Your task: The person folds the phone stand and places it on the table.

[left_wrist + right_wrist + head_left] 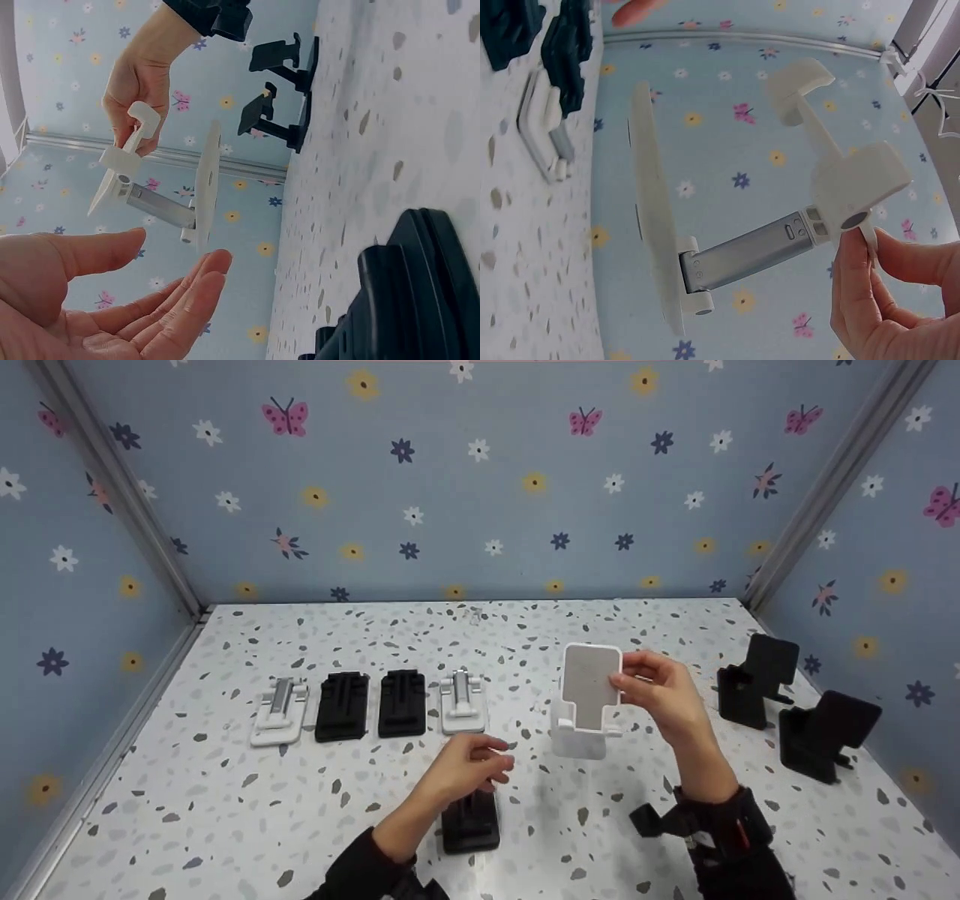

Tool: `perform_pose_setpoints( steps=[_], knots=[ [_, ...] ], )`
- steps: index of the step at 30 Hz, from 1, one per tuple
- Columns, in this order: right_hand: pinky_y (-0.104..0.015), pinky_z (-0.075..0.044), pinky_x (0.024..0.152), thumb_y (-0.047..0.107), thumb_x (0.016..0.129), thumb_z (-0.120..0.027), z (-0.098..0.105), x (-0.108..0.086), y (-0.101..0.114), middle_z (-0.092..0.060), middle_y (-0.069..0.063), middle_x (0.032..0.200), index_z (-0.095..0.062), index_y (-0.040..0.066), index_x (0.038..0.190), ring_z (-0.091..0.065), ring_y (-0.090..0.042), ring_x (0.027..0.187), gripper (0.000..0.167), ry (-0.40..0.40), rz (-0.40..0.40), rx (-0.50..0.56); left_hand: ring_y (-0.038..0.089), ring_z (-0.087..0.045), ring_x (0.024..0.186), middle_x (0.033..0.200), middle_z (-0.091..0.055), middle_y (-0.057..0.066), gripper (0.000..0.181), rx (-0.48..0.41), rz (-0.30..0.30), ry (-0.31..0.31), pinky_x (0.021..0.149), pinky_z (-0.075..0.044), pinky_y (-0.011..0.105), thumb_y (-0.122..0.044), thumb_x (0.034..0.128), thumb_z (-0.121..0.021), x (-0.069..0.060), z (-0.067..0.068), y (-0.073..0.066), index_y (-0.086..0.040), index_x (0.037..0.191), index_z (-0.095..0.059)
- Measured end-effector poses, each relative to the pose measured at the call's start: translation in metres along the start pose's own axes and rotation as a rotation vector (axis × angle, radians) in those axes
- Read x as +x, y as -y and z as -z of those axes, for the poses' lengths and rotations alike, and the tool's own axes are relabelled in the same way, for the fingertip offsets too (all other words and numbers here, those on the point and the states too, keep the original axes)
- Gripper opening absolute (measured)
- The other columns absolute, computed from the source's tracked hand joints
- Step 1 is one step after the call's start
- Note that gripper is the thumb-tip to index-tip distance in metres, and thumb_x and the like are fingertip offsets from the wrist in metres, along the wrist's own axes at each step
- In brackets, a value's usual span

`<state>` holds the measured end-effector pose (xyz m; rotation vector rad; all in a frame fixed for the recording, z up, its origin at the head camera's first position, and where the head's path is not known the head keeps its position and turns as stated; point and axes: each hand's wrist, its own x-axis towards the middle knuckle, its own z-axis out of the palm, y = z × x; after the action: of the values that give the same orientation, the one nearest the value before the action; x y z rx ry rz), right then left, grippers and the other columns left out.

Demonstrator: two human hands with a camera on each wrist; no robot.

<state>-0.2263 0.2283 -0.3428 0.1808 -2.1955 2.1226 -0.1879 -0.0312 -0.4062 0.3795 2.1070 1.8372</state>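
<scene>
My right hand (pixel 664 694) pinches the edge of the upper plate of a white phone stand (pixel 592 682). The stand is unfolded; in the right wrist view its silver arm (pixel 754 251) joins the base plate (pixel 656 217) to the cradle, and the base is raised off the table. My left hand (pixel 465 769) hovers with fingers loosely bent, holding nothing, to the left of the white stand. In the left wrist view its palm and fingers (pixel 161 315) are apart from the stand. Below the left hand lies a folded black phone stand (pixel 471 823), partly hidden by it.
Toward the back left lie a folded white stand (pixel 279 712), two folded black stands (pixel 342 706) (pixel 402 703) and another folded white stand (pixel 463 703) in a row. Two unfolded black stands (pixel 757 679) (pixel 829 735) stand at the right. Patterned panels (pixel 480 510) enclose the speckled table (pixel 225 825).
</scene>
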Motion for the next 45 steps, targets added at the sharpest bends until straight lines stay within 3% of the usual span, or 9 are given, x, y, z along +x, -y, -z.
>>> perform_pose_setpoints(
  steps=[8,15,21,25,29,37,45],
  knots=[
    [-0.028,-0.054,0.057,-0.017,0.075,-0.054,-0.023,-0.013,0.009,-0.06,-0.01,0.077,-0.059,-0.002,0.088,-0.059,-0.018,0.065,0.021,0.064,0.068,0.151,0.032,-0.062,0.084,0.1,-0.059,0.026,0.037,-0.175,-0.025,0.063,0.069,-0.054,0.037,-0.007,0.0886,-0.05,0.004,-0.003,-0.003,0.015,0.117,-0.044],
    [-0.025,-0.053,0.058,-0.017,0.077,-0.052,-0.03,-0.019,0.013,-0.062,-0.007,0.079,-0.061,0.004,0.088,-0.06,-0.015,0.067,0.025,0.138,0.139,0.243,0.035,-0.062,0.082,0.099,-0.06,0.026,0.047,-0.297,-0.016,0.065,0.071,-0.054,0.037,-0.01,0.088,-0.054,0.005,-0.007,-0.012,0.018,0.122,-0.037],
    [-0.025,-0.053,0.059,-0.017,0.078,-0.052,-0.038,-0.022,0.015,-0.062,-0.007,0.081,-0.061,0.005,0.089,-0.059,-0.015,0.071,0.026,0.166,0.181,0.3,0.035,-0.063,0.076,0.098,-0.058,0.032,0.04,-0.389,-0.053,0.054,0.071,-0.054,0.036,0.0,0.087,-0.051,0.003,-0.012,-0.017,0.02,0.118,-0.037],
    [-0.026,-0.053,0.059,-0.014,0.078,-0.055,-0.045,-0.025,0.015,-0.061,-0.01,0.085,-0.06,0.001,0.093,-0.059,-0.017,0.073,0.022,0.145,0.176,0.262,0.033,-0.063,0.076,0.096,-0.057,0.034,0.034,-0.407,-0.082,0.007,0.069,-0.054,0.036,0.008,0.084,-0.048,0.001,-0.012,-0.017,0.022,0.113,-0.04],
    [-0.031,-0.054,0.061,-0.011,0.079,-0.056,-0.049,-0.028,0.014,-0.059,-0.013,0.086,-0.055,-0.005,0.099,-0.06,-0.02,0.073,0.021,0.125,0.119,0.178,0.033,-0.063,0.077,0.094,-0.058,0.033,0.03,-0.406,-0.084,-0.022,0.068,-0.055,0.035,0.01,0.0823,-0.047,0.0,-0.012,-0.015,0.023,0.11,-0.043],
    [-0.035,-0.055,0.066,-0.006,0.076,-0.063,-0.049,-0.031,0.013,-0.061,-0.011,0.082,-0.05,-0.007,0.096,-0.062,-0.022,0.072,0.024,0.27,0.059,0.082,0.035,-0.062,0.083,0.097,-0.057,0.033,0.032,-0.407,-0.088,-0.039,0.069,-0.054,0.035,0.009,0.0829,-0.046,0.002,-0.008,-0.012,0.022,0.112,-0.043],
    [-0.031,-0.054,0.067,-0.006,0.068,-0.07,-0.054,-0.032,0.011,-0.063,-0.014,0.09,-0.049,-0.014,0.101,-0.062,-0.025,0.08,0.039,0.291,0.065,-0.013,0.036,-0.062,0.082,0.098,-0.057,0.034,0.032,-0.407,-0.075,-0.038,0.069,-0.055,0.034,0.01,0.0822,-0.046,0.002,-0.01,-0.011,0.023,0.111,-0.043]
  ],
)
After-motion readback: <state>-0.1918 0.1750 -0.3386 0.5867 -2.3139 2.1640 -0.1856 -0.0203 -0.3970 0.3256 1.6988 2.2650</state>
